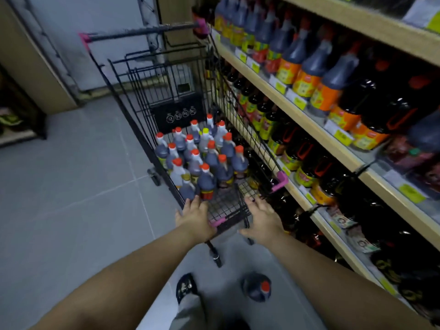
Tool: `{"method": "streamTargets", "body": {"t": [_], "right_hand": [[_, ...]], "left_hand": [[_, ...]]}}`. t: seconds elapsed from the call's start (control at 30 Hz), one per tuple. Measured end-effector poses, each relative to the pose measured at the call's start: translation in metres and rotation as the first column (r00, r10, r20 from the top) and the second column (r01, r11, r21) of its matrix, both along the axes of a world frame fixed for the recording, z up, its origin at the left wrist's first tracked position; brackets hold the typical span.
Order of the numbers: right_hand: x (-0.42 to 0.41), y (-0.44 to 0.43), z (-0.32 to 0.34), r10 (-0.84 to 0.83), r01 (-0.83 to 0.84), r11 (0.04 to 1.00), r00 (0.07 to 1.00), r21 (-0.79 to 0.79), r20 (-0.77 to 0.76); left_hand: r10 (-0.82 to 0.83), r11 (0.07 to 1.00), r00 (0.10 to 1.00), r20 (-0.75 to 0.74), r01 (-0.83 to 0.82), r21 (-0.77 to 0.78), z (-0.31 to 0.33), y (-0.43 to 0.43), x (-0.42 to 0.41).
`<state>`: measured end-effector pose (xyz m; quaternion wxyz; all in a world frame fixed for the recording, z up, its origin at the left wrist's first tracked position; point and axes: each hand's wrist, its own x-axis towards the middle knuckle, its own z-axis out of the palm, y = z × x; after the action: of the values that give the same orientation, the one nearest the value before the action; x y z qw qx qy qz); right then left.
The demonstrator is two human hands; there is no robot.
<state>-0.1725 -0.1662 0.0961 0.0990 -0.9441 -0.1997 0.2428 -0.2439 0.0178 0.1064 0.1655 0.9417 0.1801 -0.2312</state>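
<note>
Bottles (202, 158) stand packed upright in the cart (281, 181), parked tight against the shelf (316, 134) for short reaches. Left hand (196, 216) and right hand (262, 216), fingers straight and slightly apart, meet its near rim, likely steadying it; 1 lone bottle (257, 287) waits on the floor.

Grey tiled floor (71, 186), wooden shelves (371, 26), pale wall (95, 15)
</note>
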Motion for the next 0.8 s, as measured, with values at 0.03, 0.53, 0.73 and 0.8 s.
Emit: {"method": "streamTargets", "body": {"t": [0.03, 0.53, 0.73, 0.8], "right_hand": [[0.004, 0.008, -0.002, 0.011, -0.011, 1.000, 1.000, -0.012, 0.000], [0.085, 0.052, -0.025, 0.111, -0.111, 0.978, 0.994, -0.177, -0.009], [0.163, 0.051, -0.043, 0.119, -0.133, 0.981, 0.987, -0.140, -0.109], [0.191, 0.051, -0.052, 0.136, -0.155, 0.980, 0.980, -0.128, -0.147]], "left_hand": [[-0.020, 1.000, 1.000, -0.002, 0.020, 0.002, -0.001, 0.007, 0.004], [-0.254, 0.967, 0.960, -0.114, 0.253, -0.023, -0.038, 0.065, 0.108], [-0.181, 0.982, 0.976, -0.122, 0.174, -0.070, -0.062, 0.061, 0.165], [-0.096, 0.988, 0.990, -0.106, 0.082, -0.128, -0.072, 0.058, 0.185]]}}
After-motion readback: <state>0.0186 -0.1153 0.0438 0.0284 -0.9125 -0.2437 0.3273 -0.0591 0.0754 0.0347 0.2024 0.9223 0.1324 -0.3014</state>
